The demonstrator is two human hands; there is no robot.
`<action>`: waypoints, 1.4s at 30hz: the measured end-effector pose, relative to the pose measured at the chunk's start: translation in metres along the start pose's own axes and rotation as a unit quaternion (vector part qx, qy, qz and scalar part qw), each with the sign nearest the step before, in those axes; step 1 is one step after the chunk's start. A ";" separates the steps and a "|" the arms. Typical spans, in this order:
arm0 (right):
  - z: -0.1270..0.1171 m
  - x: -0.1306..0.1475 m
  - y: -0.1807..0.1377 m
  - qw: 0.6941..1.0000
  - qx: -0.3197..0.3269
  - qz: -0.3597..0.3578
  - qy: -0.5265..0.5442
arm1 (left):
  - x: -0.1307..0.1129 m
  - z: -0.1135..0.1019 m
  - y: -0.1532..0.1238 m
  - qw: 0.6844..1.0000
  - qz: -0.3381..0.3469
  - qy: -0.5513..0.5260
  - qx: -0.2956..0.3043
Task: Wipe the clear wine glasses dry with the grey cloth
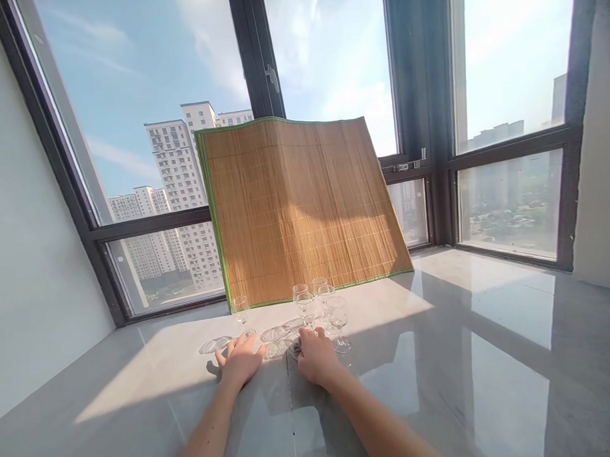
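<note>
My left hand (241, 361) rests on the glossy ledge with its fingers spread. Just beyond its fingertips stands a small clear stemmed glass (240, 305), its foot close to them; whether they touch is unclear. My right hand (318, 357) has its fingers curled together at the front of a cluster of similar glasses. The nearest stemmed glass (305, 302) there has its lower part hidden behind these fingers, so I cannot make out what they grip. Another stemmed glass (337, 313) stands upright just right of that hand, with more glasses (320, 283) behind.
A bamboo mat (306, 208) with green edging leans against the dark window frame (434, 113) behind the glasses. Glass shadows fall on the sunlit part of the grey ledge (382, 318). A white wall (39, 246) rises at the left, and tall buildings show outside.
</note>
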State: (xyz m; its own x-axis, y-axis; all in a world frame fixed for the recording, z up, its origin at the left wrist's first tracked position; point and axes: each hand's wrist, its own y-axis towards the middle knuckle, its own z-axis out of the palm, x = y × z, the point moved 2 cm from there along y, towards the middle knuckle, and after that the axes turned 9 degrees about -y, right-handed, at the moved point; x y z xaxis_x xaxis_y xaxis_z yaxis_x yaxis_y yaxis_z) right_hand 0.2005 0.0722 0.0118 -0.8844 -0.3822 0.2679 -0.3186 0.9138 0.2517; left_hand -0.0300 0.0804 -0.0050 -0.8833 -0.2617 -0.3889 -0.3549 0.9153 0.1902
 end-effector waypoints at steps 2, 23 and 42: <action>-0.002 0.004 -0.003 1.000 -0.004 0.010 -0.007 | 0.002 0.000 0.000 1.000 0.005 0.004 -0.005; -0.011 0.019 -0.015 0.998 0.045 0.027 -0.032 | -0.005 -0.008 -0.001 0.992 0.003 -0.079 -0.099; -0.003 0.017 -0.013 0.999 0.031 0.026 -0.036 | -0.008 -0.001 0.000 0.995 0.058 -0.075 -0.037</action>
State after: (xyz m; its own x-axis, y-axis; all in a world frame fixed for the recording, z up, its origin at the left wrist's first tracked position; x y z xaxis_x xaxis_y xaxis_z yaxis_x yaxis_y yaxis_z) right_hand 0.1907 0.0538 0.0158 -0.9216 -0.3251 0.2120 -0.2900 0.9398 0.1807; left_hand -0.0232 0.0821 -0.0008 -0.8661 -0.1027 -0.4893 -0.2806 0.9099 0.3056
